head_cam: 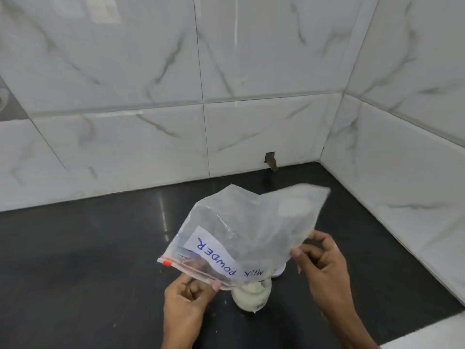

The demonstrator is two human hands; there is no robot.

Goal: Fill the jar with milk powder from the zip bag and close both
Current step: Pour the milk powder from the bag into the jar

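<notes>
A clear zip bag point(254, 227) with a white label reading "MILK POWDER" is held upside down, its zip edge with a red slider tilted down over a small glass jar point(251, 297). The jar stands on the dark counter point(88, 260) and holds white powder heaped near its mouth. My left hand point(186, 303) pinches the zip edge just left of the jar. My right hand point(324, 265) grips the bag's right side. A white lid point(279, 272) peeks out behind the bag, to the right of the jar. The bag looks almost empty.
White marble-patterned wall tiles point(226, 96) enclose the counter at the back and right, forming a corner. A small hole point(270, 159) sits in the back wall at counter level. The counter's front edge point(415, 333) shows at the lower right.
</notes>
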